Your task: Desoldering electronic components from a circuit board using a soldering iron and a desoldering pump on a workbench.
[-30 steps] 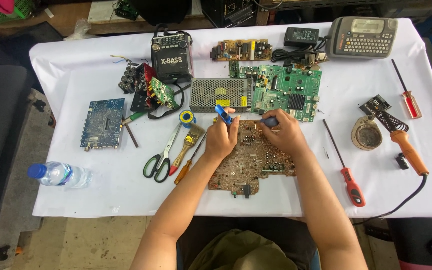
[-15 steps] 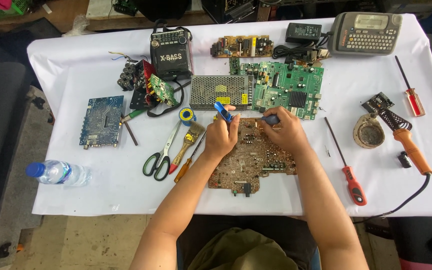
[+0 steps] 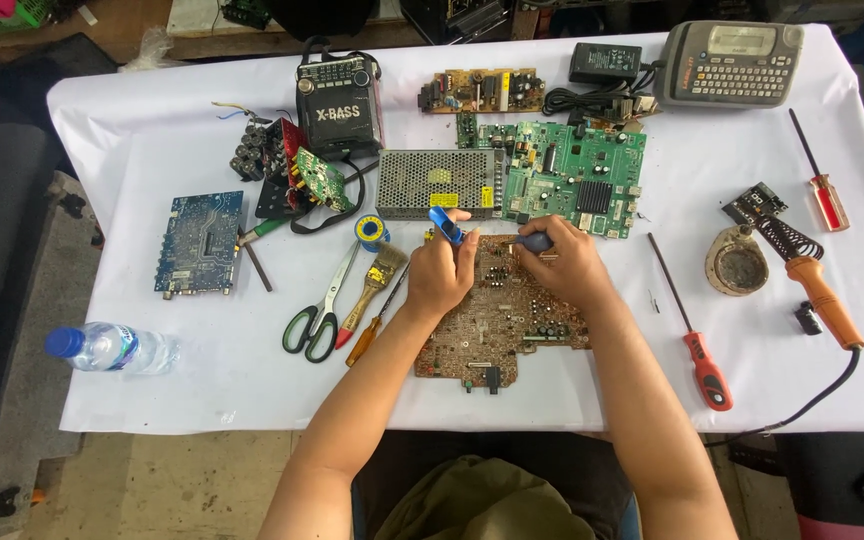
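Both hands, left hand [image 3: 442, 275] and right hand [image 3: 564, 262], rest curled on the brown circuit board [image 3: 502, 320].

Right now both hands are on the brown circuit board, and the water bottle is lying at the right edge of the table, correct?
Not quite. The water bottle lies at the left edge of the table, not the right, as the head view shows. The left hand and right hand are indeed on the brown circuit board.

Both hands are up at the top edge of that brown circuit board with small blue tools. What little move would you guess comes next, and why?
Probably a short press or twist of the dark-handled tool in the right hand into the brown board, since its tip sits at the board's top edge while the left hand steadies nearby with a blue tool.
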